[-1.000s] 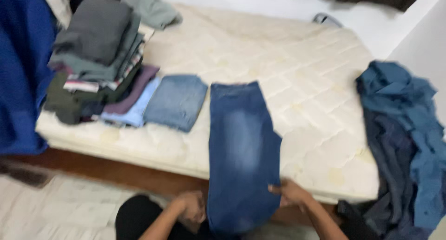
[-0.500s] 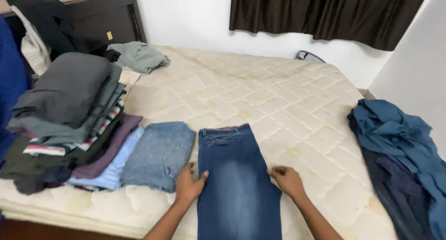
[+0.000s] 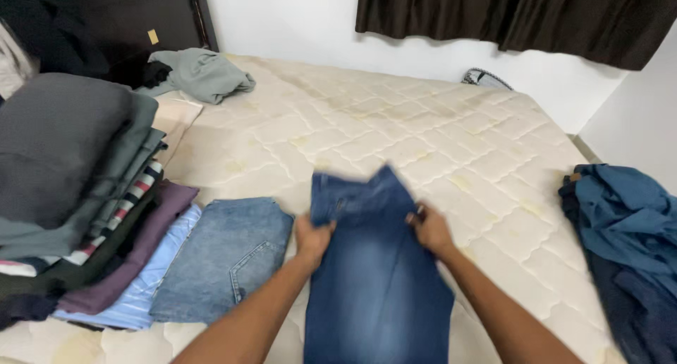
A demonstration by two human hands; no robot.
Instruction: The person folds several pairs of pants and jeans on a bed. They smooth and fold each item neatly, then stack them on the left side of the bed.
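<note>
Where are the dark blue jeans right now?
In the head view, the dark blue jeans lie bottom-centre on the mattress, right of the folded light denim.

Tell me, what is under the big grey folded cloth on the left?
Under the big grey folded cloth lie a striped garment and a purple one; the layers deeper in are covered.

Dark blue denim jeans (image 3: 377, 279), faded paler mid-panel, lie between the fingers (image 3: 417, 218). Left of the fingers: light blue folded denim (image 3: 226, 255), then a purple folded garment (image 3: 137, 255).
</note>
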